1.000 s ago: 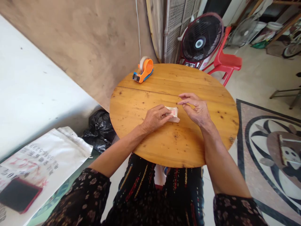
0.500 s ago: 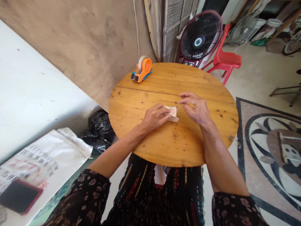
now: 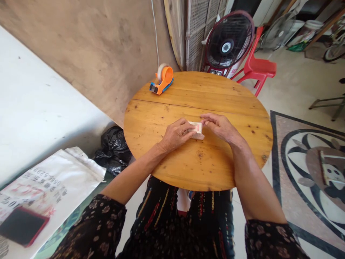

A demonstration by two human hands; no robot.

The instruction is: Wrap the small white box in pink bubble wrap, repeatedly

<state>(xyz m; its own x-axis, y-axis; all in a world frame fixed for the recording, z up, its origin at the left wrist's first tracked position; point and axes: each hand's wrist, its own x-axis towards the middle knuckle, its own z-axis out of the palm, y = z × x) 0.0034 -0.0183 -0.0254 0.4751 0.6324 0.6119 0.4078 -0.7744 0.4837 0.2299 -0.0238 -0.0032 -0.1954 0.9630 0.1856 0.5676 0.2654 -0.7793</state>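
A small whitish box-like packet with red print on top lies near the middle of the round wooden table. My left hand is closed on its left part, fingers over the top and thumb along the near side. At its far right corner is my right hand, fingers stretched toward the packet and thumb tucked below them. Whether these fingertips touch the packet I cannot tell. Nothing shows in the right hand.
An orange tape dispenser stands at the table's far left edge. Behind the table are a fan and a red chair. Black plastic bags and a white sack with a dark red-edged thing lie on the left.
My right hand has moved left to the packet's far right corner, and its fingers have drawn closer together. My left hand and the packet have stayed in place.
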